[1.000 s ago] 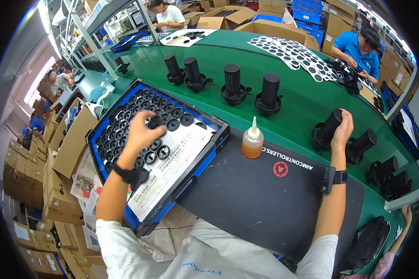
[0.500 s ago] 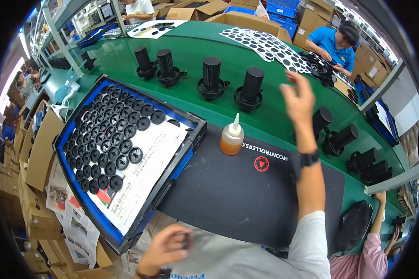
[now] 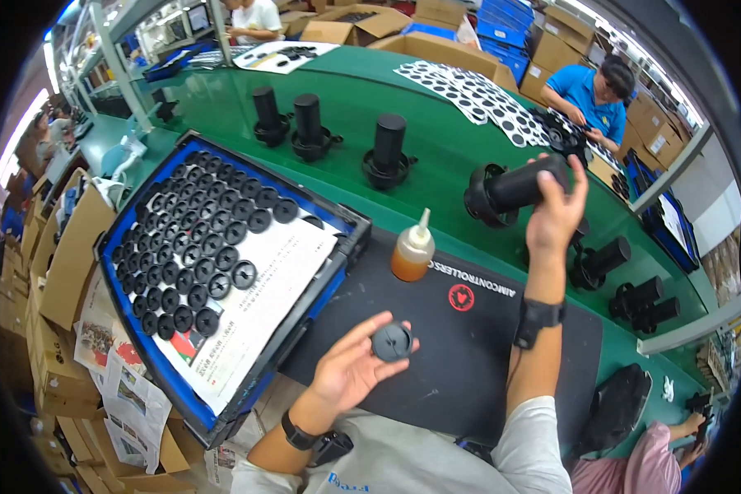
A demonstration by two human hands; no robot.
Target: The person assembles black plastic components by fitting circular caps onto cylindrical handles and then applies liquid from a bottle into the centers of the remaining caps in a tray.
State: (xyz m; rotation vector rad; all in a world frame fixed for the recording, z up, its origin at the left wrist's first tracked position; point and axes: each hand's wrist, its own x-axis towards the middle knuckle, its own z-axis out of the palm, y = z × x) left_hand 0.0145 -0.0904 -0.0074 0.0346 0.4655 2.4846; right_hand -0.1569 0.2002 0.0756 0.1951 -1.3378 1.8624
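My left hand [image 3: 347, 368] is over the black mat, palm up, its fingers around a small round black cap [image 3: 392, 342]. Out to the right, my right hand [image 3: 553, 212] grips a black cylindrical housing [image 3: 525, 186] by its narrow end. That housing is tilted nearly sideways, with its wide ringed end toward the left, above the green bench. Between the hands a squeeze bottle [image 3: 412, 253] of amber liquid stands upright on the mat [image 3: 445, 362]. To the left lies a blue-lined tray [image 3: 305, 309] with rows of similar black caps [image 3: 218, 284] on paper.
More black housings stand along the green bench, such as one upright housing [image 3: 387, 152] and another leaning one [image 3: 601, 262]. A person in blue [image 3: 589, 103] works across the bench beside dotted sheets [image 3: 473, 90]. A black bag [image 3: 617, 403] lies at right.
My right hand has taken hold of a housing and lifted it, tilting it over. My left hand has come forward over the mat and turned palm up with the cap. The standing housings have shifted slightly right.
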